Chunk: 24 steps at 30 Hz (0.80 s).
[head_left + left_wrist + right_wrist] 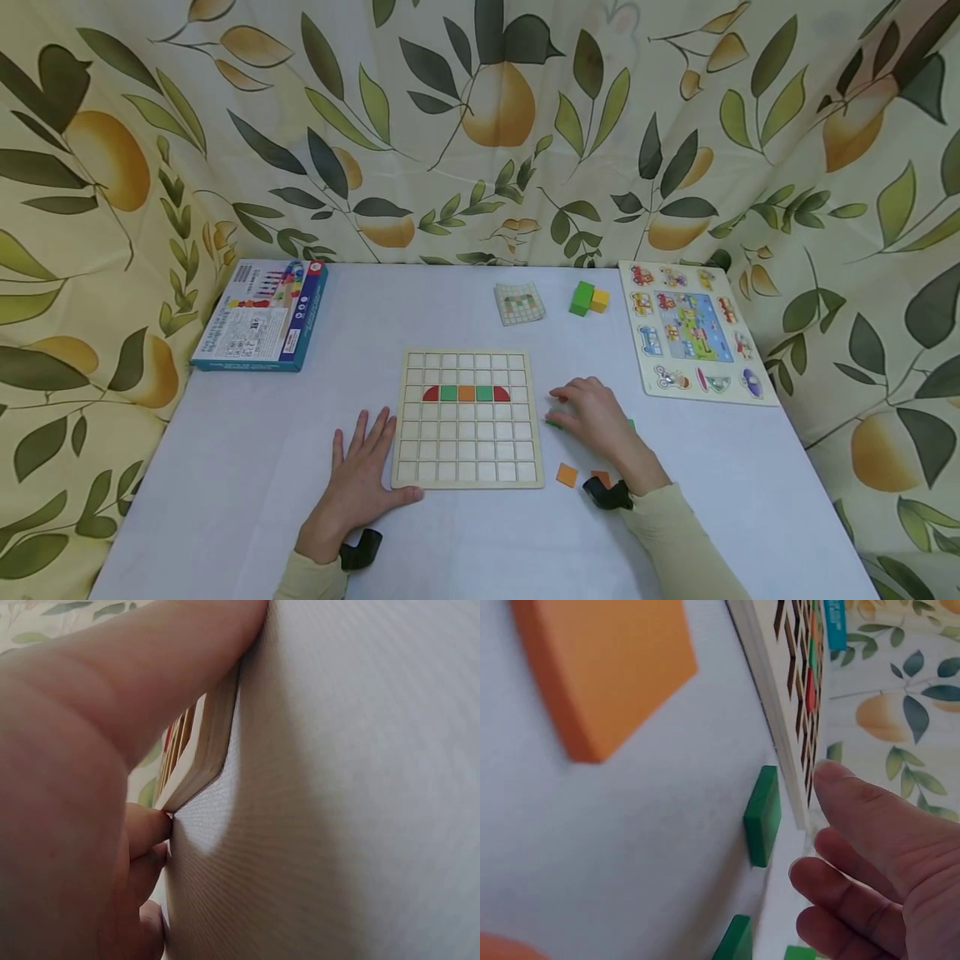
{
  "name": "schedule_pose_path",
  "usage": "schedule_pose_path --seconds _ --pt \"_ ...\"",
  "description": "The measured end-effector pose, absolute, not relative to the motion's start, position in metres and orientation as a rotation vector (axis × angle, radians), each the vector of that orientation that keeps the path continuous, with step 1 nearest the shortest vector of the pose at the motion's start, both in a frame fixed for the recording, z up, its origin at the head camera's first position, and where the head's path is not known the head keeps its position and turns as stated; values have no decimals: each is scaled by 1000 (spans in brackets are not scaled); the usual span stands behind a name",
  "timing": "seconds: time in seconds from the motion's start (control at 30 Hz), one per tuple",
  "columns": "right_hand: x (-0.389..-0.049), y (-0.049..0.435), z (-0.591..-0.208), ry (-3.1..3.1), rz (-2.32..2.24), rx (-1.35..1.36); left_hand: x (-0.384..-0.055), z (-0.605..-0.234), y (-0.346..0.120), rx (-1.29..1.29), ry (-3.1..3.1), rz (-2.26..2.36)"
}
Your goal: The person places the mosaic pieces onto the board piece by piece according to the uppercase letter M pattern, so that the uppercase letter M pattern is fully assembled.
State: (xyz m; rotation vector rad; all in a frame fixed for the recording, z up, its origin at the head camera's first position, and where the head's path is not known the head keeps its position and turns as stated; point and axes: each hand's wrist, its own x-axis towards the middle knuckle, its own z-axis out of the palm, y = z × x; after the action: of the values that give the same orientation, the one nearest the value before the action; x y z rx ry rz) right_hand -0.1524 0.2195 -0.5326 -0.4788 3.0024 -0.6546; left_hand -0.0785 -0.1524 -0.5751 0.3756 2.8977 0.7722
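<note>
A wooden grid board point(467, 486) lies flat in front of the person. One of its upper rows holds a red tile point(430, 394), a green tile, an orange tile point(467, 393), another green tile and a red tile at the right end. With fingers spread, the left hand point(358, 482) rests along the board's left edge, thumb by the near-left corner. The right hand point(600, 422) hovers over the table right of the board, fingers loosely bent. Nothing shows between its fingers in the right wrist view. Close by lies a loose green tile point(763, 817), partly covered in the head view.
Loose orange tiles point(567, 475) lie near the right wrist. Farther back are a small patterned card point(519, 304), a green block point(581, 298) and a yellow block point(599, 301). A picture puzzle board point(645, 333) lies at right, a blue-edged box point(258, 317) at left.
</note>
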Motion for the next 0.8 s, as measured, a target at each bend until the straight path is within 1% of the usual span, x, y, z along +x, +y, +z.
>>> schedule_pose_path --seconds 0.2,0.4,0.8 --pt "-145 225 -536 2976 -599 -436 -79 -574 -153 366 2887 757" --pt "-140 225 -537 3004 -574 -468 -79 -575 -153 366 2899 756" --pt "-141 222 -540 3048 -596 -473 -81 -576 -154 347 2866 736"
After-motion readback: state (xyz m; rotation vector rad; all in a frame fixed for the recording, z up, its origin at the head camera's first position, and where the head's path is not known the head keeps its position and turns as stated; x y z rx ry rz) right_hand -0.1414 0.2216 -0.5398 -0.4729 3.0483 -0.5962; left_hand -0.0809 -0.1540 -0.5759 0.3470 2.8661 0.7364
